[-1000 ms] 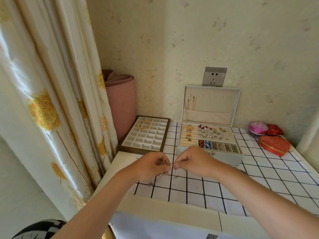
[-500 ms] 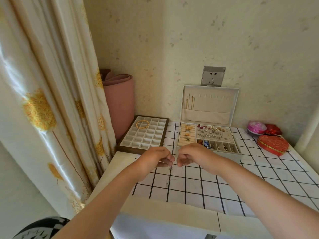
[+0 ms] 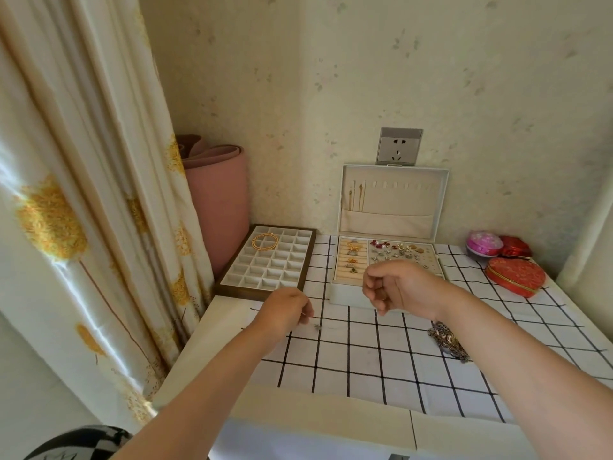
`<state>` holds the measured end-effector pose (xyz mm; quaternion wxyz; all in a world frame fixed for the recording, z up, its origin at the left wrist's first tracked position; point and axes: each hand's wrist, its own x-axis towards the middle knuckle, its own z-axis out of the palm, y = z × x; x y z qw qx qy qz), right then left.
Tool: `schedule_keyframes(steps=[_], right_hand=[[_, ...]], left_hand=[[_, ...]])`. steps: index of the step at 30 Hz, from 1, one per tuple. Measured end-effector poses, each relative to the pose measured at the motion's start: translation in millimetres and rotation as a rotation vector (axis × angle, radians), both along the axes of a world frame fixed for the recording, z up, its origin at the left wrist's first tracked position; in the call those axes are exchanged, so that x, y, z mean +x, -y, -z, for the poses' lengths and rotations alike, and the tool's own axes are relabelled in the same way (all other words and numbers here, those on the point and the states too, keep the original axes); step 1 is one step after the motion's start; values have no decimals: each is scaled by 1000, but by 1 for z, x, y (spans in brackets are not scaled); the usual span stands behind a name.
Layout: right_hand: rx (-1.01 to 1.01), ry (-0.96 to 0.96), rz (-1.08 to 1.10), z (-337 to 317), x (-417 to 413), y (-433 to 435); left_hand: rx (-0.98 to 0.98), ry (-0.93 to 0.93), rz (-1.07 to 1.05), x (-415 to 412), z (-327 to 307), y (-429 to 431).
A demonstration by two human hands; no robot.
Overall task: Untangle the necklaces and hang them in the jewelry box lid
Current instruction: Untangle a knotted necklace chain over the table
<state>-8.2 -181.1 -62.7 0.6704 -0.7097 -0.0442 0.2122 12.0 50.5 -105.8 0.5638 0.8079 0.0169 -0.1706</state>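
Silver necklace (image 3: 318,326), hair-thin, barely discernible

The jewelry box (image 3: 388,270) is set at the back of the table (image 3: 225,313), its lid (image 3: 393,200) stood upright against the wall below a socket (image 3: 399,146). A compartment tray (image 3: 265,263) is placed just left of it, a rolled mat (image 3: 219,207) behind that, and tins (image 3: 515,277) are grouped at the right. A tangle of necklaces (image 3: 447,340) is laid on the cloth (image 3: 365,353) before the box's right end.
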Motion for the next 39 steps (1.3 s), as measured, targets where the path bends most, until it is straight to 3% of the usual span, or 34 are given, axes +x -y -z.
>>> schedule_keyframes(steps=[4,8,12,18,22,27,33,39], right_hand=[[-194,94,-56,-3,-1,-10],[-295,122,-90,-12,-4,-24],[-325,154,-63,-23,-5,-27],[-354,207,-12,-40,-4,-12],[-307,219,39,-51,1,6],[-318,272,186,-63,13,25],[-313,368,341,-87,46,39],[-469,510,578,-99,95,46]], left_hand=[[372,281,199,-6,2,5],[79,455,261,-10,-12,22],[-167,300,308,-9,-32,40],[116,356,429,6,-62,55],[178,387,452,24,-89,59],[-2,301,444,52,-120,58],[-219,345,393,91,-138,79],[-141,513,231,134,-131,103]])
